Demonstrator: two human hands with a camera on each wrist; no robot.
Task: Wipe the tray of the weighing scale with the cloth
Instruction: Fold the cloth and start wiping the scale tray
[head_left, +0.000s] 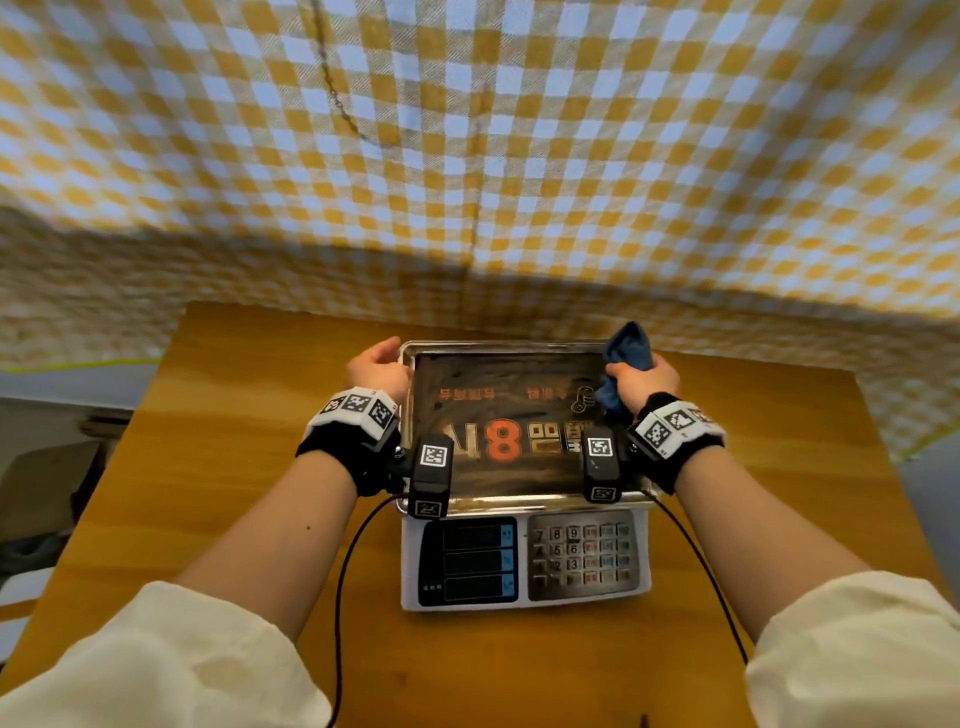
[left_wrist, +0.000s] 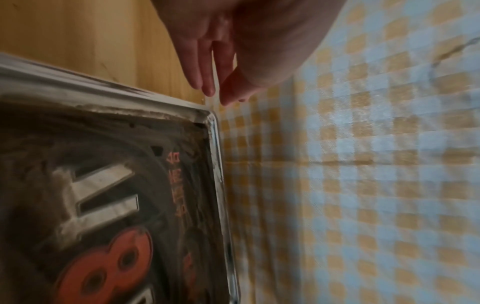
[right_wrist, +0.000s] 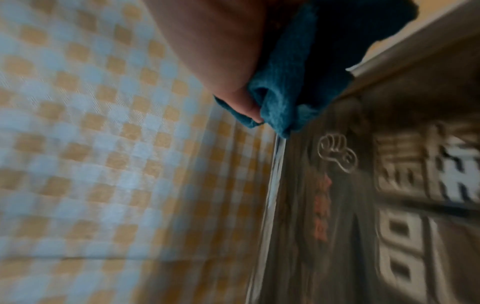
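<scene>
A white weighing scale (head_left: 647, 551) stands on the wooden table, its steel tray (head_left: 509, 345) mirroring a dark poster with an orange 8. My right hand (head_left: 641, 382) grips a bunched blue cloth (head_left: 628, 345) over the tray's far right part; in the right wrist view the cloth (right_wrist: 293, 82) meets the tray (right_wrist: 350, 226) at its rim, with the hand (right_wrist: 221, 51) wrapped round it. My left hand (head_left: 376, 366) sits at the tray's far left corner. In the left wrist view its fingers (left_wrist: 205, 67) are straight and point past the tray's rim (left_wrist: 78, 82).
The wooden table (head_left: 234, 467) extends on both sides of the scale. A yellow and white checked cloth (head_left: 467, 156) hangs as a backdrop right behind it. Black cables (head_left: 340, 597) run from both wrist cameras toward me. The scale's display and keypad (head_left: 582, 553) face me.
</scene>
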